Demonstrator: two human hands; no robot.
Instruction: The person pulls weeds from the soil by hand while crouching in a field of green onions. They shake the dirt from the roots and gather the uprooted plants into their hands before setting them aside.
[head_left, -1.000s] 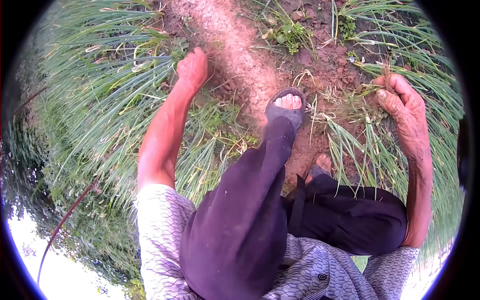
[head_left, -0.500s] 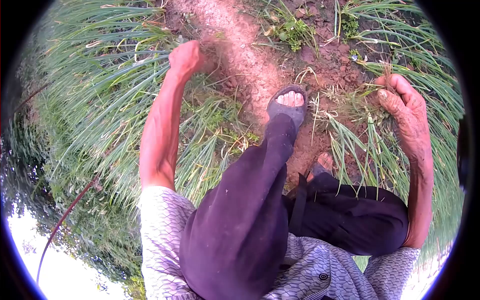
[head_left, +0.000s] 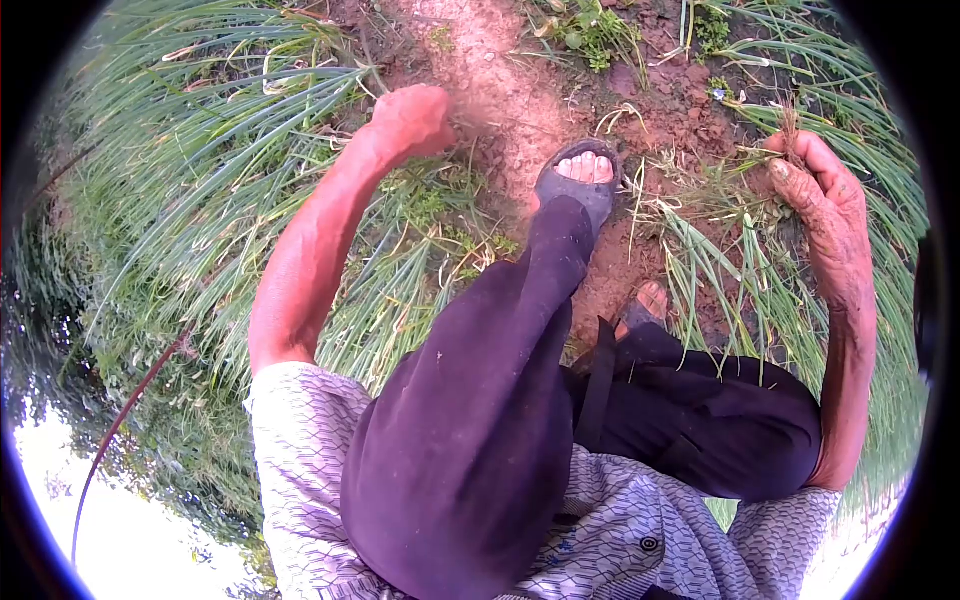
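My left hand (head_left: 413,118) is a closed fist above the soil at the edge of the left-hand green plants (head_left: 290,110). Its fingers point away from me and blur a little, so whatever they may hold is hidden. On the right, my right hand (head_left: 825,195) pinches a small bunch of pulled weeds (head_left: 783,150) between thumb and fingers. Brown root-like strands stick up from the bunch, and thin stems trail to the left over the soil. Long narrow leaves of the right-hand plants (head_left: 740,285) hang below and beside this hand.
Between the plant rows runs a strip of bare reddish soil (head_left: 480,75). My sandalled foot (head_left: 585,185) stands on it, and my other foot (head_left: 645,303) is tucked back by the right row. Low leafy weeds (head_left: 600,35) grow ahead. A thin dark-red cable or stalk (head_left: 130,425) curves at far left.
My left fist has moved right, away from the left-hand leaves and over the bare soil. My right hand has shifted only slightly, still pinching the weeds.
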